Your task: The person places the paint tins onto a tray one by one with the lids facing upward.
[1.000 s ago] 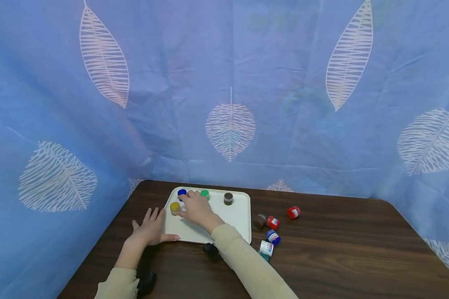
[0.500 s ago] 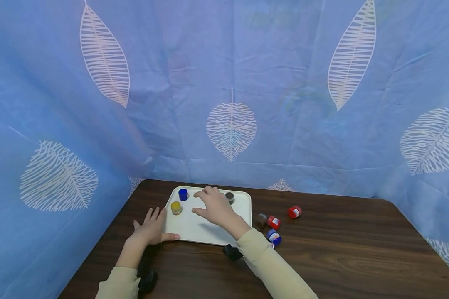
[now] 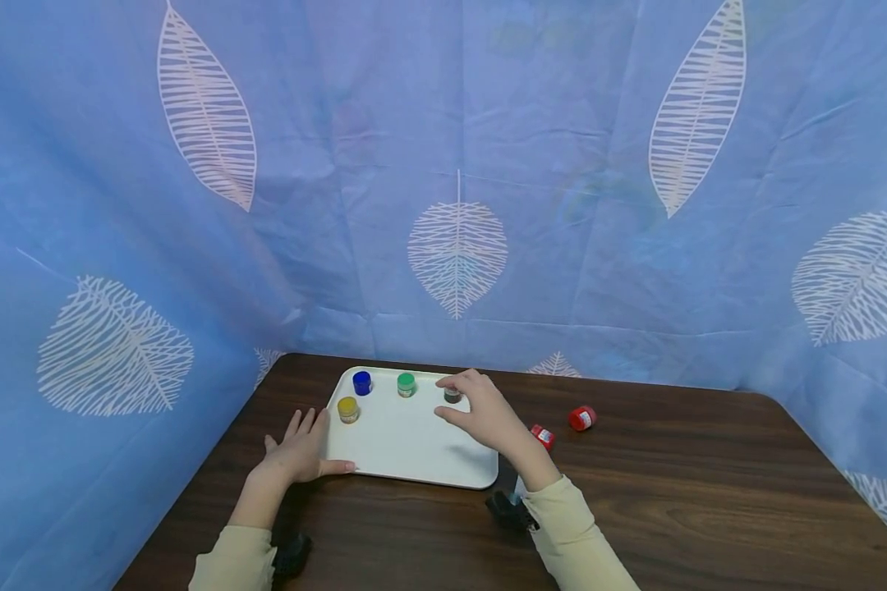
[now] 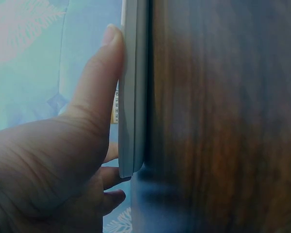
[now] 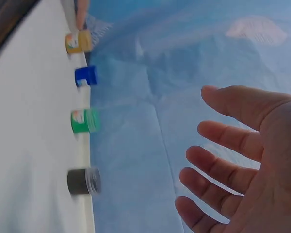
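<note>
Here, a white tray (image 3: 414, 443) lies on a dark wooden table (image 3: 673, 509), at the left of the tabletop before a blue leaf-print curtain (image 3: 458, 164). On the tray, along its far edge from left to right: blue jar (image 3: 361, 382), green jar (image 3: 406, 384), brown jar (image 3: 452, 395); a yellow jar (image 3: 348, 409) stands nearer, by the left edge. All four stand upright and apart. Left hand (image 3: 299, 450): flat on the table at the tray's near-left corner, fingers straight and slightly spread along the left rim, thumb laid against the near rim; the left wrist view shows the thumb pressed on the tray's edge. Right hand (image 3: 482, 410): over the tray's far-right corner, fingers loosely spread and slightly bent, holding nothing, fingertips just beside the brown jar; whether they touch it cannot be told. The right wrist view shows the palm open and clear of the jars. Off the tray, on the table to the right: two red jars, one (image 3: 542, 436) near the right wrist, another (image 3: 581, 419) farther right, both on their sides.
</note>
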Tool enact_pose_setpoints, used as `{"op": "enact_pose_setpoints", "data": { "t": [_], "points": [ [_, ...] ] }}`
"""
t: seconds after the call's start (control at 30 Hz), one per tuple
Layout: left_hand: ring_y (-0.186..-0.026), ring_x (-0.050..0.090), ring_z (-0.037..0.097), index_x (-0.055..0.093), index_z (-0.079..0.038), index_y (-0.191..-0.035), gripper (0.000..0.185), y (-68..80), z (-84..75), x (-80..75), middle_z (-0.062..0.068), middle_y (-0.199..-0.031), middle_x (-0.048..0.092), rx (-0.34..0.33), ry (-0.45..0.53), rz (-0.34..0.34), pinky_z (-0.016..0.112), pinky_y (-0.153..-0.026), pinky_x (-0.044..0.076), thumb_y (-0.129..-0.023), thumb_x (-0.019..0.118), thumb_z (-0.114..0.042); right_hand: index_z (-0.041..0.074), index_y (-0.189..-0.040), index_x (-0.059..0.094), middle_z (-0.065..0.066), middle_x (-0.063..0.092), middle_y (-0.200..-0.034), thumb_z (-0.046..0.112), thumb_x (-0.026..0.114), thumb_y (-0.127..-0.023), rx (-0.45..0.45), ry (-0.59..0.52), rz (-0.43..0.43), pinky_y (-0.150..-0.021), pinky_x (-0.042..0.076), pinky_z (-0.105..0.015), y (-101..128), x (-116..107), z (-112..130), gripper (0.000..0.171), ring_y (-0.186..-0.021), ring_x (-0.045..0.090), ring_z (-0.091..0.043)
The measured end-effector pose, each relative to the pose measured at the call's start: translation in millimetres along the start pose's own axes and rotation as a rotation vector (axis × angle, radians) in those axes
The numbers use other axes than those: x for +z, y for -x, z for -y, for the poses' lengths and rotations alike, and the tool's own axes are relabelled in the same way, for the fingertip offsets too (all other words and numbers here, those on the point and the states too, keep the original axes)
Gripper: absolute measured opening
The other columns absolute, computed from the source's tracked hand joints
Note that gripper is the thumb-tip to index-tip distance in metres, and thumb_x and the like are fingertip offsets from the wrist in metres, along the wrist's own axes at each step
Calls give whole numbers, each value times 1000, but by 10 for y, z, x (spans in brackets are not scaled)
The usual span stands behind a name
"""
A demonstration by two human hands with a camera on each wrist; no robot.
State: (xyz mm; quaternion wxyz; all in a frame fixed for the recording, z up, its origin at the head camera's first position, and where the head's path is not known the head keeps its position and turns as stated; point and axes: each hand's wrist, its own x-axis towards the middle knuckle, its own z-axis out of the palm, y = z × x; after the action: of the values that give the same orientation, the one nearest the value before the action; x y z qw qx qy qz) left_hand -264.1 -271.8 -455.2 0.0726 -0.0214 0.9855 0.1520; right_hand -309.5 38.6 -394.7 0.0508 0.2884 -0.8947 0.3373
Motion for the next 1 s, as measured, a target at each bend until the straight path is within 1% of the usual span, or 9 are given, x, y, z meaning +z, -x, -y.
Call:
{"op": "enact_pose_setpoints", "data": {
  "t": [0.1, 0.23, 0.33, 0.43, 0.57, 0.7, 0.8, 0.87, 1.0],
  "points": [
    [-147, 10, 51, 20, 2, -153, 123, -27, -3, 22, 31, -157, 21, 4, 0, -4, 83, -102, 10, -70, 68, -74, 14, -129, 62, -11, 60, -125, 27, 68, -92, 43, -46, -18, -88, 49, -46, 53, -152, -111, 39, -112, 56, -30],
    [-146, 10, 52, 20, 2, -153, 124, -54, 8, 43, 31, -157, 21, 8, -1, -2, 83, -102, 10, -69, 68, -75, 11, -132, 59, -14, 59, -126, 30, 65, -94, 93, -119, -35, -95, 49, -50, 139, -367, -295, 43, -117, 55, -35],
    [-146, 11, 52, 19, 2, -153, 124, -55, 22, 44, 32, -157, 21, 8, -1, 2, 83, -102, 11, -69, 68, -75, 11, -134, 57, -16, 58, -127, 33, 64, -95, 139, -173, -59, -100, 47, -52, 215, -534, -454, 46, -120, 55, -34],
    [-145, 11, 53, 19, 3, -153, 124, -47, 36, 35, 32, -157, 21, 7, 1, 3, 83, -101, 12, -69, 68, -75, 10, -134, 56, -17, 59, -125, 34, 62, -96, 163, -218, -88, -94, 50, -50, 270, -687, -596, 46, -115, 57, -33],
    [-145, 11, 54, 18, 3, -153, 124, -41, 62, 29, 33, -156, 20, 2, 12, 8, 84, -100, 12, -70, 68, -75, 12, -136, 54, -18, 58, -125, 37, 60, -97, 182, -253, -93, -89, 50, -44, 322, -846, -723, 47, -112, 56, -31],
    [-144, 10, 55, 17, 4, -153, 125, -28, 82, 40, 34, -156, 19, -5, 19, 21, 84, -100, 13, -71, 67, -75, 13, -138, 52, -18, 55, -131, 39, 59, -97, 229, -277, -99, -94, 48, -46, 404, -947, -884, 49, -117, 54, -32],
    [-144, 11, 56, 17, 4, -153, 125, -28, 79, 47, 35, -156, 18, -1, 21, 27, 84, -100, 14, -71, 67, -75, 11, -140, 50, -19, 54, -134, 40, 58, -97, 269, -281, -113, -97, 47, -50, 483, -988, -1062, 52, -120, 53, -34],
    [-144, 11, 56, 17, 4, -153, 125, -30, 69, 48, 35, -156, 19, 1, 26, 29, 84, -100, 14, -70, 67, -75, 8, -141, 49, -21, 53, -135, 40, 58, -98, 295, -278, -120, -98, 46, -51, 533, -997, -1202, 54, -121, 52, -35],
    [-144, 11, 56, 18, 4, -153, 125, -38, 41, 50, 34, -156, 19, 7, 19, 25, 84, -100, 15, -70, 67, -75, 5, -140, 48, -24, 51, -135, 38, 58, -98, 348, -275, -122, -94, 48, -50, 617, -980, -1471, 55, -120, 52, -36]
  ]
}}
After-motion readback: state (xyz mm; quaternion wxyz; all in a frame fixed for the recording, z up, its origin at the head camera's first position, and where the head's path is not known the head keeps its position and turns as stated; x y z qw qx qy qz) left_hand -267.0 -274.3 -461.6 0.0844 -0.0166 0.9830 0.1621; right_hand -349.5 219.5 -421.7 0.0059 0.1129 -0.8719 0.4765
